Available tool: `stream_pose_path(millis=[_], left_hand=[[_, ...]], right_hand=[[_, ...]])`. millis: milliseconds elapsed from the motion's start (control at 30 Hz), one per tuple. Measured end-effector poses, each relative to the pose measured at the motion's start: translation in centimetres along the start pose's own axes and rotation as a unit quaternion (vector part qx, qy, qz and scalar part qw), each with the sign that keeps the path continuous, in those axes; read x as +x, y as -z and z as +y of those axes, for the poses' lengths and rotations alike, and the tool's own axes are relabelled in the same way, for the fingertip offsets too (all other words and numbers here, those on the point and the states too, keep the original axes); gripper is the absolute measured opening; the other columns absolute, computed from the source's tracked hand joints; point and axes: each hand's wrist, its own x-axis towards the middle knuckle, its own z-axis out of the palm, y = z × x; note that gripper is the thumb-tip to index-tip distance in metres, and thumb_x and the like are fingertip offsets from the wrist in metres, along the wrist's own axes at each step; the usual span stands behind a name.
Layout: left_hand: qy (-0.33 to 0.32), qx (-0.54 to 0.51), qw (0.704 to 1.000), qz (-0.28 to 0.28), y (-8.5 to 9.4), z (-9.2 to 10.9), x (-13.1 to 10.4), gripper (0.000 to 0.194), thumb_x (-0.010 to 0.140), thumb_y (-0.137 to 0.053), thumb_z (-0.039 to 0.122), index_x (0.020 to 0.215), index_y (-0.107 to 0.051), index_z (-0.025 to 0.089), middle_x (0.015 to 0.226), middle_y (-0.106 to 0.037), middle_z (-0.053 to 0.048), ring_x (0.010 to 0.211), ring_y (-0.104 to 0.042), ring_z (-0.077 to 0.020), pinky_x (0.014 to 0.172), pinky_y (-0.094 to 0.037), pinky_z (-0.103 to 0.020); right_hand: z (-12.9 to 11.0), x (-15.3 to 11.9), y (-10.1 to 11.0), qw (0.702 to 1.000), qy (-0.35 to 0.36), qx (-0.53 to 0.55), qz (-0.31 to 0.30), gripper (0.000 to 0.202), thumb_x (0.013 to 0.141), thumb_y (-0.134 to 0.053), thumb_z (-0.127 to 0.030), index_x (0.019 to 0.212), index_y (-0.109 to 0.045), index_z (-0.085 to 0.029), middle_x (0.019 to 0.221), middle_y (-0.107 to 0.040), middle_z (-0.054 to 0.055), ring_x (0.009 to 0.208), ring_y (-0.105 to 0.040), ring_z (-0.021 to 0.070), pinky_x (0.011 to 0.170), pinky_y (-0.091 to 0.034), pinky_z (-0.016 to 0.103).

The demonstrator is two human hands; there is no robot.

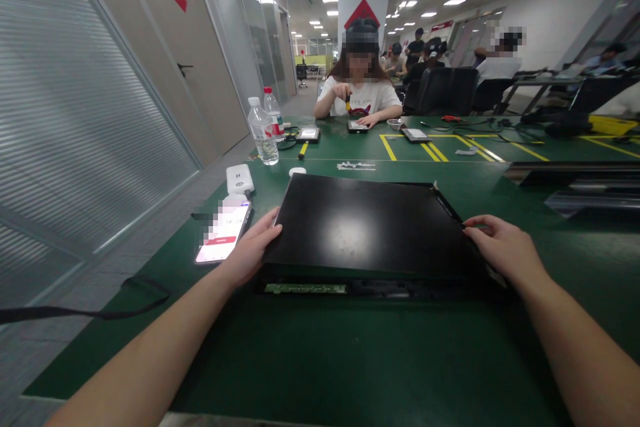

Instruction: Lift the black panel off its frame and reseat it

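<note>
The left hand (263, 240) grips the left edge of a flat, glossy black rectangular panel (357, 223), its fingers closed with the thumb near the top face; the right hand (500, 240) is pinched, thumb against fingers, on the right rim of a shallow black rectangular frame (449, 207), its lower fingers partly hidden; the panel lies over the frame, between the two hands and above the dark green tabletop (360, 353), with a green circuit strip (305, 289) showing along the near edge.

Just beside the left hand lies a lit smartphone (227, 233); beyond it is a white rounded power bank (240, 180); farther back stand two clear plastic bottles, one with a white cap (263, 133), the other with a red cap and label (273, 113); across the tabletop, a seated person in a white T-shirt (383, 93) has one hand on a small black-and-silver drive (358, 127); long dark glossy strips (595, 203) lie at the right.
</note>
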Motion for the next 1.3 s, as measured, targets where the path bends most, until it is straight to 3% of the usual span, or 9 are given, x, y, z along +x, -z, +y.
stream_pose_path(millis=[200,633,833,967,1133,1300], left_hand=[[-0.003,0.018,1.0,0.023,0.0,-0.5,0.2,0.08,0.092,-0.074,0.019,0.168,-0.05,0.015,0.135,-0.082,-0.014,0.107,-0.083,-0.0291,0.07,-0.063,-0.029],[-0.009,0.053,0.998,0.012,0.4,-0.5,0.2,0.084,0.089,-0.08,0.028,0.167,-0.05,0.018,0.144,-0.077,-0.016,0.119,-0.078,-0.0346,0.088,-0.065,-0.037],[-0.004,0.035,0.999,0.03,0.1,-0.2,0.0,0.081,0.089,-0.081,0.021,0.165,-0.054,0.015,0.141,-0.079,-0.017,0.119,-0.079,-0.0342,0.085,-0.065,-0.033],[0.001,0.017,0.999,0.034,-0.1,-0.1,-0.1,0.081,0.088,-0.082,0.017,0.165,-0.055,0.016,0.14,-0.08,-0.017,0.119,-0.08,-0.0335,0.084,-0.066,-0.032],[0.007,0.008,1.0,0.029,-0.3,0.1,-0.1,0.075,0.093,-0.075,0.014,0.165,-0.054,0.015,0.13,-0.084,-0.016,0.105,-0.084,-0.0299,0.069,-0.065,-0.028],[0.006,-0.011,1.0,0.017,-0.1,0.0,0.1,0.076,0.092,-0.076,0.012,0.165,-0.054,0.014,0.124,-0.086,-0.016,0.099,-0.085,-0.0283,0.068,-0.066,-0.027]], right_hand=[[-0.2,-0.1,0.0,0.999,0.023,-0.032,-0.013,0.027,0.079,-0.062,-0.046,0.09,-0.08,-0.029,0.081,-0.078,0.008,0.077,-0.07,0.0304,0.071,-0.049,0.041],[0.1,0.0,0.1,0.999,0.023,-0.031,-0.028,0.028,0.08,-0.061,-0.045,0.089,-0.081,-0.028,0.074,-0.075,0.007,0.074,-0.069,0.0297,0.071,-0.05,0.041],[0.5,0.5,-0.1,1.0,0.011,0.006,-0.021,0.024,0.079,-0.064,-0.046,0.084,-0.08,-0.028,0.087,-0.082,0.008,0.084,-0.074,0.0314,0.076,-0.054,0.041],[0.9,0.6,-0.4,1.0,0.021,0.01,-0.008,0.023,0.079,-0.063,-0.044,0.082,-0.08,-0.029,0.084,-0.081,0.007,0.083,-0.074,0.0314,0.076,-0.054,0.042],[1.1,0.6,-0.5,1.0,0.027,0.009,-0.001,0.022,0.079,-0.062,-0.042,0.081,-0.08,-0.029,0.082,-0.08,0.007,0.082,-0.074,0.031,0.076,-0.054,0.042],[0.8,0.6,-0.4,1.0,0.02,0.005,-0.01,0.022,0.078,-0.061,-0.042,0.08,-0.079,-0.03,0.085,-0.081,0.007,0.086,-0.074,0.0323,0.08,-0.055,0.044]])
